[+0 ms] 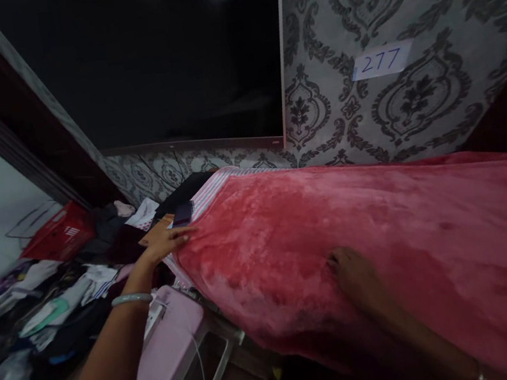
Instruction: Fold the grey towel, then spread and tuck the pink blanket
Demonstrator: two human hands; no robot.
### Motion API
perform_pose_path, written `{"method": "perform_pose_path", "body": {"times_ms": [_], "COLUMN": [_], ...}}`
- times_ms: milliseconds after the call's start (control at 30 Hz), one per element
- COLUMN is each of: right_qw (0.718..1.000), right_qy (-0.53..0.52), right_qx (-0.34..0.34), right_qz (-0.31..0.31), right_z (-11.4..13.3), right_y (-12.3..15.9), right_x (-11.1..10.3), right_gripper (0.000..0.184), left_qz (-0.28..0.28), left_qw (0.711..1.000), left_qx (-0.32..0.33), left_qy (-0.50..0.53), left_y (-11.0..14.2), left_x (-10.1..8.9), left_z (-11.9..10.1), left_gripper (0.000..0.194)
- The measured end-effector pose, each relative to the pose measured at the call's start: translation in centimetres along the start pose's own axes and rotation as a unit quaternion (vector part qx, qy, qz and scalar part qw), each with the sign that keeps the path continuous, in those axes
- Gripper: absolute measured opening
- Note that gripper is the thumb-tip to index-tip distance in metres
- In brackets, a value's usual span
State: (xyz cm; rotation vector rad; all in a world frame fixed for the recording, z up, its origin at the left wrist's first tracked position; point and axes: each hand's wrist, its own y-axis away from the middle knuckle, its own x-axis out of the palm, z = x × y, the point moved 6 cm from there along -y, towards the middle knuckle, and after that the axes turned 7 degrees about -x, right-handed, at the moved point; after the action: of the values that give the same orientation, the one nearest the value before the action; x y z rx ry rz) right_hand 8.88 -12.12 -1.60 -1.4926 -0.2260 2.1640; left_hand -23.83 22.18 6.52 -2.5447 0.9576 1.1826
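**Over the bed: two hands on a plush red blanket**

Across the bed lies the red blanket (378,240), soft, limp and probably bulky; its hem looks the best hold. The left hand (167,240) reaches far out, fingers flat on its corner, gripping nothing. The right hand (352,274) presses mid-blanket, fingers curled, seemingly pinching the pile.

Handwritten "277" on white paper slip (381,60), stuck to grey damask wallpaper (422,6). White marking on red basket (59,233) too small to read.
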Motion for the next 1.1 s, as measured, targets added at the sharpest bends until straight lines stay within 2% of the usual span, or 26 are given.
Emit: {"method": "perform_pose_path", "body": {"times_ms": [100, 267, 400, 500, 700, 867, 1000, 1100], "right_qw": [0.999, 0.997, 0.994, 0.994, 0.994, 0.994, 0.995, 0.996], "right_qy": [-0.015, -0.040, -0.029, -0.007, -0.019, -0.001, 0.010, -0.023], "right_qx": [-0.025, -0.067, -0.106, -0.105, -0.108, -0.106, -0.098, -0.089], "right_qz": [-0.015, -0.020, -0.006, 0.006, 0.016, 0.013, 0.012, -0.019], "right_z": [-0.1, -0.5, 0.3, 0.8, 1.0, 1.2, 1.4, 1.4], "right_y": [0.0, 0.4, 1.1, 1.5, 1.4, 1.3, 1.1, 1.2], "right_x": [0.3, 0.7, 0.5, 0.5, 0.7, 0.9, 1.2, 0.7], "right_gripper": [0.032, 0.036, 0.025, 0.034, 0.026, 0.011, 0.020, 0.024], "left_qz": [0.028, -0.002, -0.001, -0.033, -0.118, -0.185, -0.221, -0.226], "left_qw": [1.000, 0.999, 0.999, 0.996, 0.982, 0.969, 0.961, 0.963], "left_qx": [-0.005, 0.029, 0.036, 0.055, 0.115, 0.093, 0.086, 0.088], "left_qy": [0.008, 0.013, -0.027, -0.055, -0.087, -0.132, -0.141, -0.117], "left_y": [0.7, 1.0, 0.8, 0.6, 1.7, 2.9, 3.2, 3.5], "left_x": [0.4, 0.3, 0.4, -0.3, -2.1, -3.1, -3.7, -4.0], "left_z": [0.5, 0.8, 0.9, 0.4, -2.0, -3.8, -4.6, -4.7], "left_gripper": [0.073, 0.058, 0.054, 0.052, 0.038, 0.033, 0.035, 0.038]}}
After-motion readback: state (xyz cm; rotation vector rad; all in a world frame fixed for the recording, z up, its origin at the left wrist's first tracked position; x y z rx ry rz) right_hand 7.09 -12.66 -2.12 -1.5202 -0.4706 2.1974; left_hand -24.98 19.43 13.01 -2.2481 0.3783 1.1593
